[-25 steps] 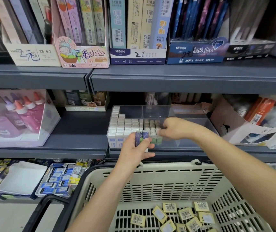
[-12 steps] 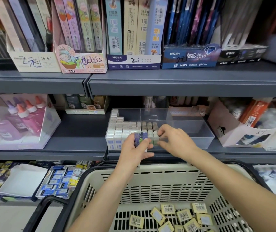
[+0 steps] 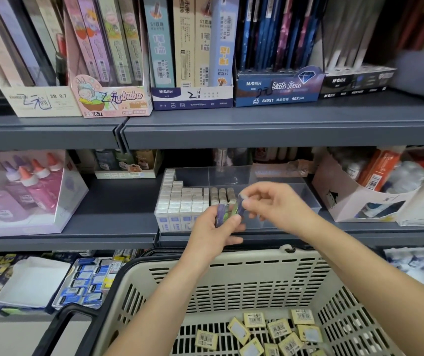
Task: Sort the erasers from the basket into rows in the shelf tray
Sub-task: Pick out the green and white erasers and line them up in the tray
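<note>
- Pulling back from the shelf tray [image 3: 308, 201], your right hand [image 3: 277, 204] has left the rows and now meets your left hand [image 3: 213, 227] just in front of the tray.
- Right grip: pinched on one purple eraser [image 3: 240, 204], drawing it off the small stack [image 3: 222, 213] that the left grip clamps.
- Judgement: the last piece is placed; this one likely joins the darker rows [image 3: 222, 195].
- Yellow erasers [image 3: 277, 330] remain in the basket [image 3: 231, 273], near you.
</note>
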{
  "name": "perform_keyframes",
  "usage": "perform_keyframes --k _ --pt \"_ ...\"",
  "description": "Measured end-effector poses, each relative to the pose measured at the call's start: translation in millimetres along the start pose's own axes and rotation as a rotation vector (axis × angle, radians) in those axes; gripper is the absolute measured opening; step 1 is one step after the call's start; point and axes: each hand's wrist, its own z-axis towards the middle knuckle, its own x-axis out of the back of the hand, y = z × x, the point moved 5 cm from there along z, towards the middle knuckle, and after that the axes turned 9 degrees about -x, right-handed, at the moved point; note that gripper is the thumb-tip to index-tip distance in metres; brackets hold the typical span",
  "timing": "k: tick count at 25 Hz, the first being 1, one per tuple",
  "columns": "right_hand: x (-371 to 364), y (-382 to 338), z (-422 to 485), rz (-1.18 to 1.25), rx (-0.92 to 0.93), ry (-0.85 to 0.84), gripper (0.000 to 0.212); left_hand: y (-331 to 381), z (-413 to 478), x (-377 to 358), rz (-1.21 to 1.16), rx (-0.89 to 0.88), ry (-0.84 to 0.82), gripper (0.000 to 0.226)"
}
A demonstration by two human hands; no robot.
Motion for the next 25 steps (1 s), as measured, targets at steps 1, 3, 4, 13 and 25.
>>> perform_keyframes --k 1,3,4,13,25 --pt "5.6 0.7 1.0 0.113 -0.034 -0.005 0.011 0.3 -0.6 1.2 -0.007 0.001 0.027 0.010" --pt "12.1 3.6 -0.6 0.170 -0.066 -0.033 0.010 2.4 -0.8 7.0 -0.023 -0.021 0.106 0.004" --pt "12.7 5.2 -2.9 0.119 -0.074 -0.041 0.010 4.3 -0.4 11.1 -0.039 -0.039 0.145 0.002" --pt "-0.7 -13.3 -21.2 -0.548 0.259 0.203 0.021 13.8 -1.6 5.3 -0.060 -0.078 0.072 0.009" --pt "12.2 -11.6 -12.3 -0.266 0.163 0.094 0.016 2.4 -4.1 9.4 0.306 -0.080 0.074 0.023"
